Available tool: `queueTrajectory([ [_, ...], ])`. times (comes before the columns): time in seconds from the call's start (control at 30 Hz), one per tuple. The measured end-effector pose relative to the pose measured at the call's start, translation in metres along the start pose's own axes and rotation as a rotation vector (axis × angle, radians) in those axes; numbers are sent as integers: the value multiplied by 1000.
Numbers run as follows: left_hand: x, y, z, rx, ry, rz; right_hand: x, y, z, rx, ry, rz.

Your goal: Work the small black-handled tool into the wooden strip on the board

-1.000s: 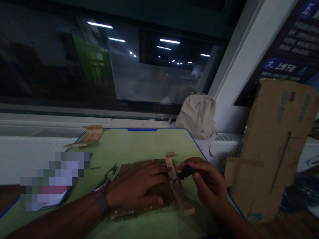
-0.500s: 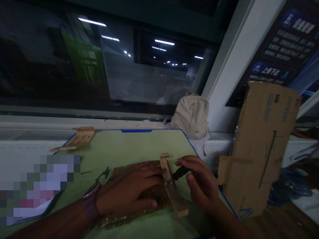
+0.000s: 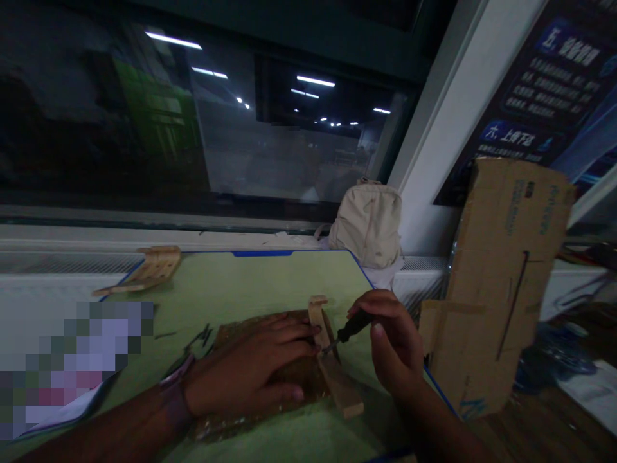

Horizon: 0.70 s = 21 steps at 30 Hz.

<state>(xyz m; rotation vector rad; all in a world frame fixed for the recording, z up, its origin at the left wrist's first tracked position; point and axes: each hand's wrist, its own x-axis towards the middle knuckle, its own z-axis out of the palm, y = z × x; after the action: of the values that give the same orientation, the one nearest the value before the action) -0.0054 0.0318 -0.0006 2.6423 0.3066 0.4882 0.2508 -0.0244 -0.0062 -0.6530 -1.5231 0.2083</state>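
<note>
My left hand [image 3: 260,370] lies flat with its fingers stretched out over a brown, shiny-edged slab [image 3: 231,421]. Its fingertips press against a curved wooden piece [image 3: 337,381] with a hooked far end. My right hand [image 3: 398,344] is closed around the dark handle of a screwdriver [image 3: 354,324]. The screwdriver slants down to the left, and its tip meets the wooden piece near its middle, close to my left fingertips. Whether a screw sits under the tip is too small to tell.
Several thin dark metal pieces [image 3: 200,337] lie left of the slab on the green table [image 3: 270,273]. A bent slatted wooden part [image 3: 157,267] rests at the far left corner. A beige backpack [image 3: 369,222] stands behind, and a tall cardboard piece [image 3: 506,283] leans at the right.
My right hand has drawn slightly up and back along the handle, and the screwdriver shows more of its shaft. My left hand and the wooden piece stay nearly in place.
</note>
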Motion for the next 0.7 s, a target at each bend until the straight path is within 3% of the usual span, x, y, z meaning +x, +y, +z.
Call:
queueTrajectory([
  [0.17,2,1,-2,-31,12,2,0,-2,3,141,-68,97],
  [0.4,1,1,0,-43,12,-3,-2,9,-3,-116,61,-41],
  [0.63,3,0,0,-66,10,9,-3,-2,-1,51,-106,-5],
  [0.7,4,1,0,-72,10,13,-2,-1,1,101,-95,10],
])
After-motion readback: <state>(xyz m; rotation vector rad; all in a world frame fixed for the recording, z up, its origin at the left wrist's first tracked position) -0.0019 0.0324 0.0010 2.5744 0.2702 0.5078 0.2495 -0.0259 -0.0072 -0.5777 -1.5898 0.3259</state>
